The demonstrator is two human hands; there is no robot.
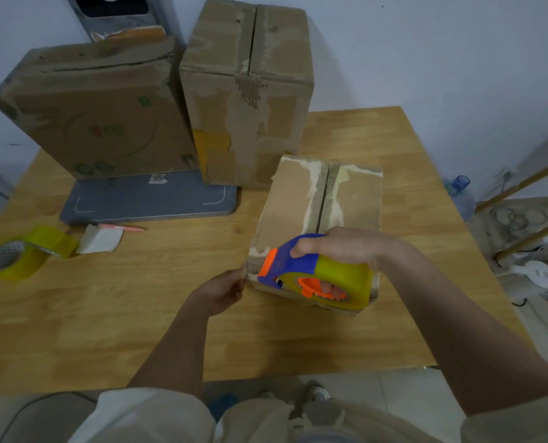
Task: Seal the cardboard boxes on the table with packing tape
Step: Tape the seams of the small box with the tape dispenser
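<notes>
While the right hand (339, 247) grips the blue-and-orange tape dispenser (301, 270), fingers curled round its handle and through the orange core of the yellow-tinted tape roll, I log the dispenser as sitting at the near end of the small cardboard box (317, 212), against its near top edge. That box lies flat toward the right half of the tabletop (138, 314), its two top flaps meeting along a centre seam that shows no tape across it, with torn pale patches either side of the seam. The left hand (224, 292) is just beside the box's near left corner, fingers curled together in a pinch; I take it to be holding the free end of clear tape, but the strip itself is too faint for me to confirm. Two larger boxes stand at the far edge: a wide printed box (96, 116) toward the far left corner, tilted back, and a tall box (247, 91) just to its right, touching or nearly touching it, top seam open and scuffed. A grey flat scale (151, 199) lies in front of them, partly under the printed box. Near the left edge sits a spare tape roll (23, 254), on its side, and close by it a folded white paper scrap (100, 239) and a pink pen (122, 227).
</notes>
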